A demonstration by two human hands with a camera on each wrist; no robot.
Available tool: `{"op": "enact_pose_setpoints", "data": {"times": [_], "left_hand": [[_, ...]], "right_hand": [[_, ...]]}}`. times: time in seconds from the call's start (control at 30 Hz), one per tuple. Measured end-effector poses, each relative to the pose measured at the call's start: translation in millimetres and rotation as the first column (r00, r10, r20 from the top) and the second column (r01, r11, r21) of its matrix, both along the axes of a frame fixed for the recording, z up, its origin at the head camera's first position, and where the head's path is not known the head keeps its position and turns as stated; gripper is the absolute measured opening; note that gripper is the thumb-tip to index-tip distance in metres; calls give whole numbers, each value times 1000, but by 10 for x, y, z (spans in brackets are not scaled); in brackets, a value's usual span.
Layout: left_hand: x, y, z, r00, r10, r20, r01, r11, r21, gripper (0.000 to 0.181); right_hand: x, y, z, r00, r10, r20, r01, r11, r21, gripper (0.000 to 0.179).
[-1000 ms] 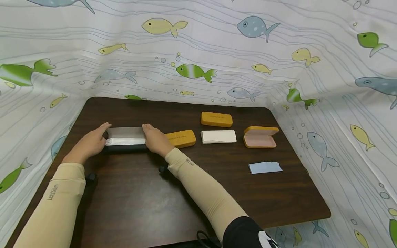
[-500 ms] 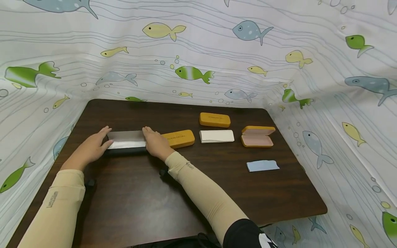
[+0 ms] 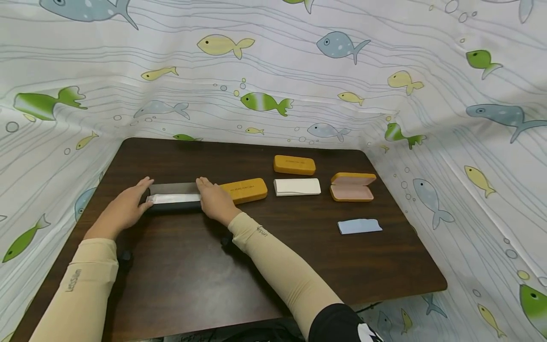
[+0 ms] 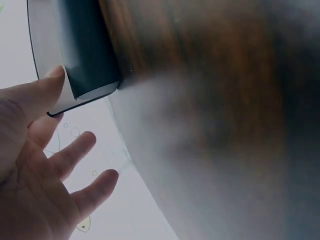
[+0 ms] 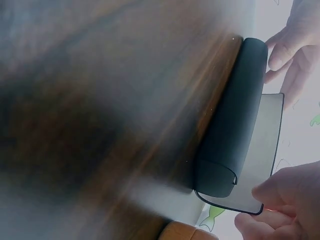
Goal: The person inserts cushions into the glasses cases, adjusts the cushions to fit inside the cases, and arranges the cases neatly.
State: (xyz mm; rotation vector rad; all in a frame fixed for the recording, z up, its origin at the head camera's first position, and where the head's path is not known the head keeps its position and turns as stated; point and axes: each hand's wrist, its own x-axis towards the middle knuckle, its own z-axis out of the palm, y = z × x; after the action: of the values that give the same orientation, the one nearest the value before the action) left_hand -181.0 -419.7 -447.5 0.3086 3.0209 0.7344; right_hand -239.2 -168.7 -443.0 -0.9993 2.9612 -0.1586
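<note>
A dark glasses case (image 3: 177, 207) lies on the left of the table, its lid (image 3: 175, 188) raised to show a pale grey inside. Something whitish and shiny (image 3: 176, 198) shows along the inside. My left hand (image 3: 117, 212) is at the case's left end; in the left wrist view its thumb (image 4: 56, 80) and index finger hold the lid's corner, other fingers spread. At the opposite end my right hand (image 3: 216, 202) pinches the other lid corner between thumb and fingers, as the right wrist view shows. The dark body (image 5: 232, 120) rests on the tabletop.
A yellow glasses case (image 3: 245, 190) lies just right of my right hand. Farther right are another yellow case (image 3: 294, 165), a folded white cloth (image 3: 297, 187), an open yellow case (image 3: 352, 187) with pink lining and a light blue cloth (image 3: 360, 226). A fish-patterned curtain surrounds the table.
The dark case's lid has tipped lower, so less of its inner face shows. Both hands stay at its ends. The head view has shifted slightly; the other things keep their places.
</note>
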Motion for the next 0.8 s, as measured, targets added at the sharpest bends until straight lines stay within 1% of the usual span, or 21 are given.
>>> {"op": "enact_pose_setpoints", "data": {"times": [0.07,0.3,0.43,0.5,0.63,0.8], "left_hand": [[26,10,-5,1000,6,-13,-6,1000,-3,69],[159,83,11,997,50,57,-51,998,23,68],[219,111,35,994,75,75,-76,997,20,66],[253,118,45,993,82,82,-82,997,7,65],[320,152,65,991,91,97,-90,996,-13,62],[366,243,95,990,68,125,-65,998,-28,59]], "right_hand": [[15,12,-11,1000,5,4,-5,1000,-9,56],[138,57,-69,999,31,-28,-31,999,-10,61],[217,68,-98,997,43,-68,-42,999,19,60],[259,72,-93,997,48,-67,-46,998,33,60],[337,85,-54,998,60,-34,-59,997,45,57],[383,108,-55,996,71,-44,-67,993,97,44]]}}
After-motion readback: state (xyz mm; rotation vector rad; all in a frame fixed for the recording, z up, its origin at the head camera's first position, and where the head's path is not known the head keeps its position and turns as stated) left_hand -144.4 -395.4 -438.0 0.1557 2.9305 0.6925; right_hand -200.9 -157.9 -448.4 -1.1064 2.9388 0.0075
